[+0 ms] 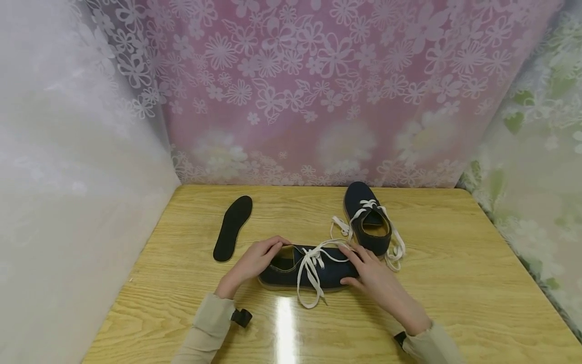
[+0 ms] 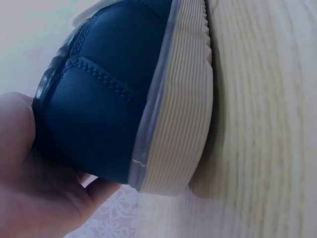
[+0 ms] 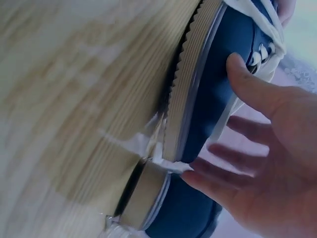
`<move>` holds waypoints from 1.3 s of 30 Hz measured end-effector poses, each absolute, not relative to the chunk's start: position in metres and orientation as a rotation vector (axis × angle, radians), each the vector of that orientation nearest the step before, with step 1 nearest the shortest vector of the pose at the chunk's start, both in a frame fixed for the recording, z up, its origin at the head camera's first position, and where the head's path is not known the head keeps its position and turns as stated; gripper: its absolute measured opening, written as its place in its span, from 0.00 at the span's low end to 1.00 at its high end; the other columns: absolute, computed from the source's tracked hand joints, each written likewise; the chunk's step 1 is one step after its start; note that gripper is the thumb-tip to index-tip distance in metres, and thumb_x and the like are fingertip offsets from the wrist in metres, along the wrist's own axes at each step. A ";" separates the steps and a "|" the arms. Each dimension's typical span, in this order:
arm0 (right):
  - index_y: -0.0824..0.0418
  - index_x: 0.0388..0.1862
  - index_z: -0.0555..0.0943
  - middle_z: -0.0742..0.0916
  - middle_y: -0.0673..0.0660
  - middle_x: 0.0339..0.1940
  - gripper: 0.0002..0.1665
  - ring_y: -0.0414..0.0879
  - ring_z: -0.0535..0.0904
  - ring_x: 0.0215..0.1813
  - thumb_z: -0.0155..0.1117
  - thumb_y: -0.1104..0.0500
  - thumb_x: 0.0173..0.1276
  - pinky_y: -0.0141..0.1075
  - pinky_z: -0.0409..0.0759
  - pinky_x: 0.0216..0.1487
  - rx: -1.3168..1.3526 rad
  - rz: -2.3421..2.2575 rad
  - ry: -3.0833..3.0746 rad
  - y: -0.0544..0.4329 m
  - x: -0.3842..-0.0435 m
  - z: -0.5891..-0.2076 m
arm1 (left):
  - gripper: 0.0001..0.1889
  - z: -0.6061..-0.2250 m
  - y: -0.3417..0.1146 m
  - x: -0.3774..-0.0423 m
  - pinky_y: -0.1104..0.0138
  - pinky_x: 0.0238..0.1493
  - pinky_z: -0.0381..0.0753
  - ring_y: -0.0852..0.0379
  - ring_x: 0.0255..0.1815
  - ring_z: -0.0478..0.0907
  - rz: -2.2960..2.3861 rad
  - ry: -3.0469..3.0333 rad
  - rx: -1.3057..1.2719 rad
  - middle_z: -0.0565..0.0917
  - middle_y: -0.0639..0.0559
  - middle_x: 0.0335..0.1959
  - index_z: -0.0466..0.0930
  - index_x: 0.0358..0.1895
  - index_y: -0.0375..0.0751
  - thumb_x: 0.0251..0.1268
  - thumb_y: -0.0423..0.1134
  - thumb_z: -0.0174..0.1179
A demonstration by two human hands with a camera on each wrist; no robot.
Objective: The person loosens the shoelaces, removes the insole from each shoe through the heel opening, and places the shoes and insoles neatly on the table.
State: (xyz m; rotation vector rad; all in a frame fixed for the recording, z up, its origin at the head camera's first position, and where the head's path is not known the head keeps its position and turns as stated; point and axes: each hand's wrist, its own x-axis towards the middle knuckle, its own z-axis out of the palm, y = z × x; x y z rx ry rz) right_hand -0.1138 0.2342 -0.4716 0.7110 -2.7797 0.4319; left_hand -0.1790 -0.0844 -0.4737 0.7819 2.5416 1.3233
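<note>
A dark navy lace-up shoe [image 1: 334, 275] sits sideways on the table, its opening to the left and its toe to the right. My left hand [image 1: 253, 260] grips the heel, thumb by the collar; in the left wrist view the fingers wrap behind the heel [image 2: 89, 129]. At the toe end my right hand [image 1: 375, 275] holds the shoe, thumb on the near side and fingers across the far side. The right wrist view shows that thumb [image 3: 242, 74] pressing the upper. White laces [image 1: 311, 270] hang loose over the shoe's near side.
A second navy shoe [image 1: 379, 246] with loose white laces stands behind my right hand, close to the held shoe's toe. A black insole [image 1: 233, 227] lies at the back left of the wooden table [image 1: 173, 303]. Floral curtains [image 1: 318, 101] enclose the back and sides.
</note>
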 end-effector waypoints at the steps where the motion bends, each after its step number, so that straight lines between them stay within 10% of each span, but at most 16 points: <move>1: 0.60 0.71 0.73 0.75 0.67 0.68 0.45 0.68 0.78 0.59 0.80 0.50 0.57 0.56 0.83 0.46 0.720 0.435 -2.738 0.233 -0.114 -0.471 | 0.17 -0.474 -0.085 -0.179 0.52 0.58 0.78 0.49 0.58 0.80 1.317 2.545 0.790 0.82 0.47 0.61 0.81 0.62 0.46 0.85 0.41 0.44; 9: 0.57 0.43 0.87 0.86 0.50 0.41 0.21 0.43 0.85 0.40 0.84 0.60 0.49 0.36 0.84 0.37 0.942 0.494 -2.435 0.213 -0.111 -0.466 | 0.17 -0.473 -0.087 -0.181 0.51 0.61 0.77 0.48 0.62 0.79 1.315 2.536 0.787 0.82 0.47 0.62 0.80 0.62 0.46 0.85 0.41 0.44; 34: 0.68 0.75 0.66 0.73 0.68 0.72 0.48 0.64 0.65 0.75 0.60 0.34 0.71 0.60 0.64 0.73 0.749 0.386 -2.897 0.181 -0.133 -0.480 | 0.16 -0.474 -0.092 -0.186 0.50 0.59 0.78 0.47 0.59 0.81 1.299 2.590 0.840 0.83 0.46 0.60 0.81 0.60 0.44 0.85 0.38 0.44; 39: 0.68 0.75 0.66 0.72 0.69 0.73 0.47 0.65 0.64 0.76 0.61 0.36 0.72 0.64 0.64 0.71 0.751 0.419 -2.891 0.176 -0.136 -0.481 | 0.16 -0.472 -0.092 -0.186 0.57 0.50 0.77 0.56 0.33 0.76 1.278 2.612 0.796 0.86 0.46 0.49 0.82 0.61 0.45 0.85 0.39 0.44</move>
